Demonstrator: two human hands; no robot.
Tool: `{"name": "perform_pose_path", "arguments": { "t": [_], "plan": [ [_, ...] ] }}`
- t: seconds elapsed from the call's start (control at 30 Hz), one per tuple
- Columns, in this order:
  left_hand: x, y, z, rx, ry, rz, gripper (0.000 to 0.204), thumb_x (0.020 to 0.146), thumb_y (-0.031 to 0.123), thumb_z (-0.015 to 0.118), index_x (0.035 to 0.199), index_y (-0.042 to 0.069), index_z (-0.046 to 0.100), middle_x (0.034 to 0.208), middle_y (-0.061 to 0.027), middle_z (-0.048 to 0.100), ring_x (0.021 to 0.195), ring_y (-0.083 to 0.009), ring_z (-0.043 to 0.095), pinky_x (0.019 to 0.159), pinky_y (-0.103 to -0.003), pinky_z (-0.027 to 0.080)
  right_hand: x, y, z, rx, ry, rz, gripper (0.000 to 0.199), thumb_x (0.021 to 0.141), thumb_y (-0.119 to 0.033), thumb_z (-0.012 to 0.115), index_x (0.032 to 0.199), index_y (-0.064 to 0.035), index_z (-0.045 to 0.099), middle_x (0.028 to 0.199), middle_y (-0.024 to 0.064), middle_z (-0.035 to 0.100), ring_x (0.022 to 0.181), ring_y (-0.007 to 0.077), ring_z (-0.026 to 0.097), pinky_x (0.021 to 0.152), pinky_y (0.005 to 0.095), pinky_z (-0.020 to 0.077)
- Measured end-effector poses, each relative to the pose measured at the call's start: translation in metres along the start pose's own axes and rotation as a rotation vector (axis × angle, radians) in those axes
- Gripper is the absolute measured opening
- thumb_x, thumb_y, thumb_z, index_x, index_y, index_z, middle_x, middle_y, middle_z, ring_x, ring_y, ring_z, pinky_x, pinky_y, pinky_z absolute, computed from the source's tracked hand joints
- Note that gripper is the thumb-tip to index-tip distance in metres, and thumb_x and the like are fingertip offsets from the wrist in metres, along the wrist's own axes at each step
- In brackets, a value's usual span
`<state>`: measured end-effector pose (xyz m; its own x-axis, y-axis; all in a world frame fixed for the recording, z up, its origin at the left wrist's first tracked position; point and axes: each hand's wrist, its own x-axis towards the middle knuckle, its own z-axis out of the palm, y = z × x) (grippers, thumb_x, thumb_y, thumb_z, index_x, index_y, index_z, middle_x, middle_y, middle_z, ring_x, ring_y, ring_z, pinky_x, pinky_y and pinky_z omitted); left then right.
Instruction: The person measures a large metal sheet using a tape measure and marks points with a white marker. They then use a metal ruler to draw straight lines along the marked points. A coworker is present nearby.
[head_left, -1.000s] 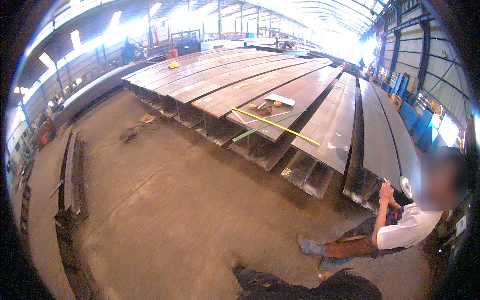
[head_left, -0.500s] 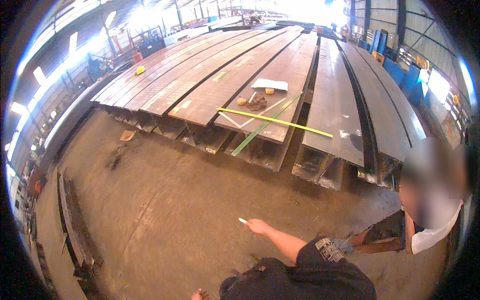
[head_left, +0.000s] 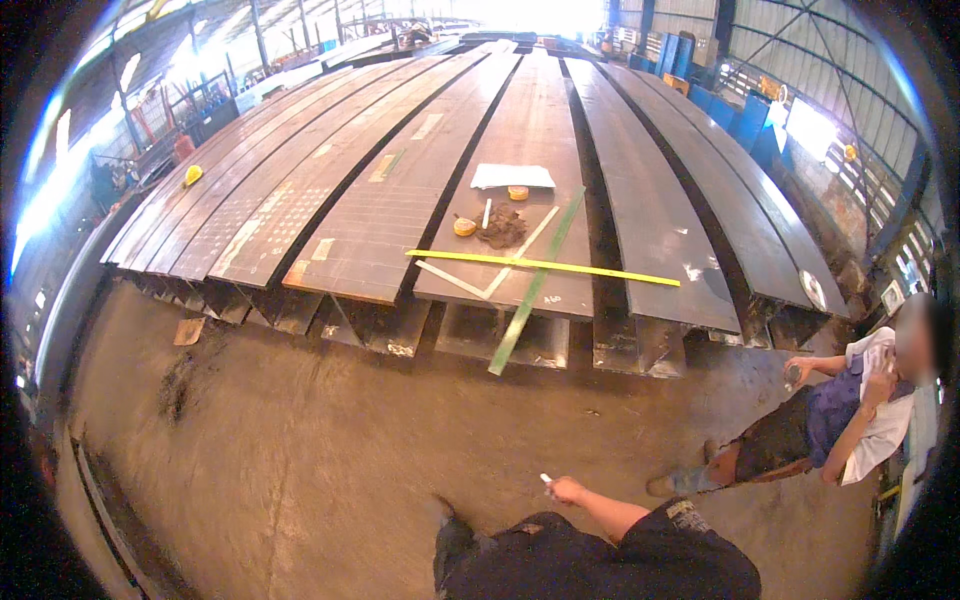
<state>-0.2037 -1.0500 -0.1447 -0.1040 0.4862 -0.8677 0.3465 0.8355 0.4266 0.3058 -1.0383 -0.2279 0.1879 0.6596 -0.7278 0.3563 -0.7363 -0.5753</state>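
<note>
My right hand (head_left: 567, 490) is held out over the floor, its fingers closed around a short white stick like chalk (head_left: 546, 479). The left hand is out of sight. Ahead, on the near end of a steel beam (head_left: 545, 120), lie a long yellow strip (head_left: 550, 265) and a green strip (head_left: 540, 275) that cross each other. The green one juts past the beam's end. A pale V-shaped piece (head_left: 525, 245) rests under them. Farther back are a brown crumpled cloth (head_left: 503, 228), a white stick (head_left: 487, 213), two round yellow things like tape measures (head_left: 465, 227) and white paper (head_left: 512, 177).
Several wide steel beams (head_left: 660, 190) lie side by side with dark gaps between them. At right a person (head_left: 850, 400) stands close to the beam ends. A yellow helmet (head_left: 193, 176) sits at far left. A brown scrap (head_left: 188, 331) is on the floor.
The view has turned right and shifted. My left hand has left the picture at the bottom. My right hand still holds the white stick. The person at right shows more fully.
</note>
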Motion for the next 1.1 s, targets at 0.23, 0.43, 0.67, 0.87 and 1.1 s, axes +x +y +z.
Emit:
{"name": "perform_pose_path", "arguments": {
  "t": [0.23,0.43,0.67,0.87,1.1],
  "plan": [
    [0.129,0.099,-0.132,0.092,0.035,-0.039,0.033,0.091,0.011,0.056,0.118,-0.007,0.062,0.079,-0.0166,0.067,0.067,-0.0227,0.064,0.055,-0.036,0.048,-0.029,-0.164,-0.031,0.250,0.246,0.199,0.031,0.095,-0.038,0.060,0.103,-0.0118,0.074,0.078,-0.0008,0.064,0.056,0.0122,0.050,0.049,0.0302,0.0392],
    [0.259,0.319,-0.208,-0.001,0.163,0.348,0.036,0.094,0.013,0.056,0.122,-0.008,0.059,0.085,-0.0155,0.071,0.068,-0.0219,0.065,0.055,-0.035,0.048,0.002,-0.340,-0.051,0.354,0.157,-0.196,0.036,0.100,-0.034,0.052,0.102,-0.0042,0.072,0.082,0.0002,0.068,0.068,0.0169,0.061,0.061,0.0325,0.0486],
    [0.266,0.515,-0.122,-0.090,-0.062,0.478,0.033,0.099,0.019,0.059,0.124,0.000,0.062,0.103,-0.0128,0.072,0.083,-0.0205,0.069,0.069,-0.033,0.055,0.076,-0.459,-0.119,-0.021,0.473,-0.401,0.036,0.094,-0.038,0.061,0.095,-0.0035,0.069,0.086,0.0175,0.069,0.081,0.0340,0.067,0.076,0.0421,0.0513],
    [0.216,0.599,-0.056,0.100,-0.189,0.557,0.031,0.099,0.017,0.060,0.122,-0.002,0.064,0.103,-0.0131,0.073,0.086,-0.0205,0.069,0.073,-0.033,0.055,0.185,-0.488,-0.251,-0.192,0.914,-0.352,0.030,0.089,-0.031,0.066,0.102,-0.0036,0.069,0.099,0.0209,0.066,0.090,0.0419,0.066,0.079,0.0499,0.0533],
    [0.170,0.769,-0.043,0.202,-0.097,0.846,0.027,0.098,0.015,0.062,0.117,-0.002,0.068,0.102,-0.0133,0.073,0.087,-0.0171,0.068,0.079,-0.033,0.055,0.237,-0.487,-0.367,-0.636,0.779,-0.167,0.028,0.086,-0.025,0.064,0.110,-0.0114,0.069,0.105,0.0174,0.065,0.092,0.0393,0.068,0.079,0.0509,0.0564]
  ]
}}
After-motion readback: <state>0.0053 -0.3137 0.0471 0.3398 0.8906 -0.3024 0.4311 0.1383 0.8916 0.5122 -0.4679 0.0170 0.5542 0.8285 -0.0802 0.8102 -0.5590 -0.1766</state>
